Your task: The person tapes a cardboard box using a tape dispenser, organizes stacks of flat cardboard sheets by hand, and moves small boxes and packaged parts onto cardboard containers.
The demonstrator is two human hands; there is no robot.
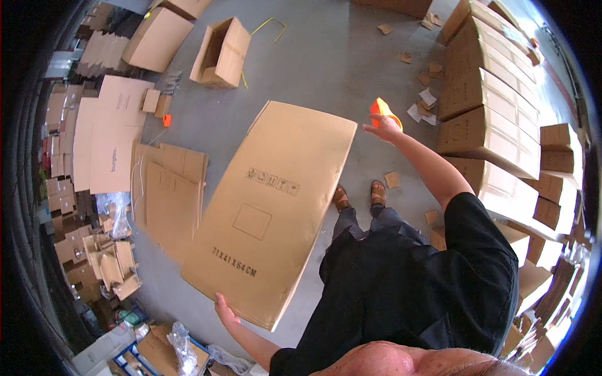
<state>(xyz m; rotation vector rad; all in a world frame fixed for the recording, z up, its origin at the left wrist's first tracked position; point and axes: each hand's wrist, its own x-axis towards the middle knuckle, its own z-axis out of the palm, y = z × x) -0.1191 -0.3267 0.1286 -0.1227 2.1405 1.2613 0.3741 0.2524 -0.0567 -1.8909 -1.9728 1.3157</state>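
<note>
A large brown cardboard carton [276, 194], printed with a row of handling symbols and an outlined square, is tilted in front of me and looks folded flat. My left hand [227, 312] grips its lower edge near the bottom corner, partly hidden by the board. Beside the opposite upper corner is my right hand [385, 128], its fingers curled on a bright orange tool [380, 108] shaped like a tape dispenser. Part of that tool is hidden behind the fingers. A small gap shows between the right fingertips and the carton.
An open carton [221, 53] stands ahead on the grey floor. Flat cardboard sheets [172, 194] lie at the left. Closed cartons [486, 141] line the right side. Cardboard scraps [392, 180] are scattered near my feet. A blue-edged bin [160, 351] sits at lower left.
</note>
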